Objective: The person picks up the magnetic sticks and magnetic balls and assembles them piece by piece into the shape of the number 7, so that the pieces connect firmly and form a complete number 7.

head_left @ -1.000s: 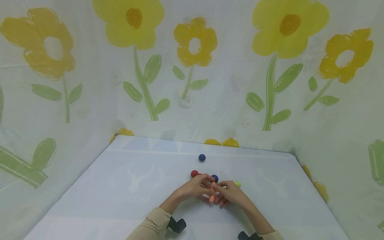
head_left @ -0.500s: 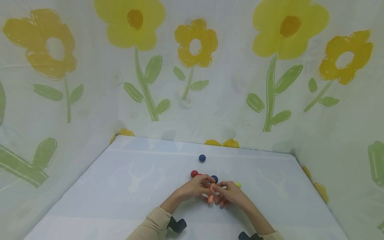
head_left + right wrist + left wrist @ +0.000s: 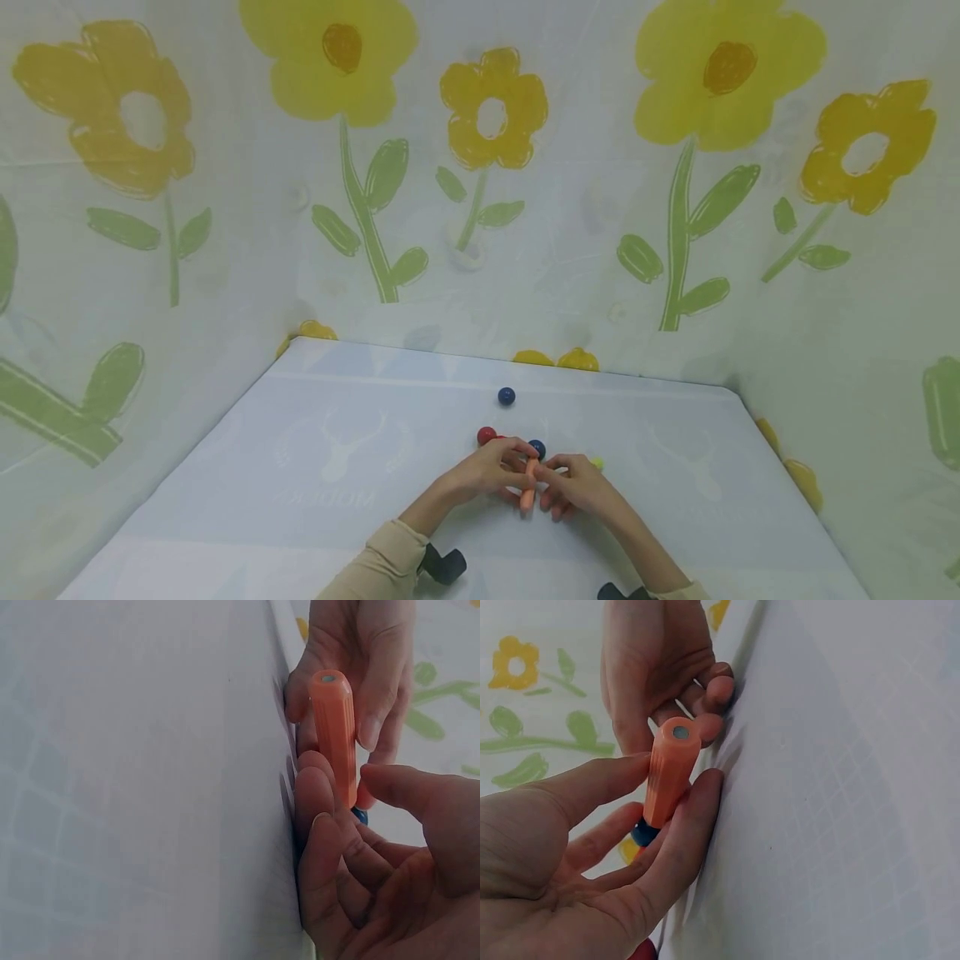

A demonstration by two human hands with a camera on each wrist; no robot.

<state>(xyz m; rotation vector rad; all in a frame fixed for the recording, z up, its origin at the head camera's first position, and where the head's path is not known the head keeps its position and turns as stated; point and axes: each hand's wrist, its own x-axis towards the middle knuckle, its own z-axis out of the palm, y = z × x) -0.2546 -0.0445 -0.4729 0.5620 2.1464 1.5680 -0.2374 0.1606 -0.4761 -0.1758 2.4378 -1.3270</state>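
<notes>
Left hand (image 3: 486,469) pinching orange rod (image 3: 669,776), right hand (image 3: 583,483) curled round it, grey end disc (image 3: 680,733) in wrist views only, two blue balls (image 3: 506,397) beyond rod, head view only

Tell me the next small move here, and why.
Probably ease the orange stick onto the nearer blue ball: its far end is by the ball, though contact is unclear, and the left hand and right hand have the stick between their fingers.
</notes>
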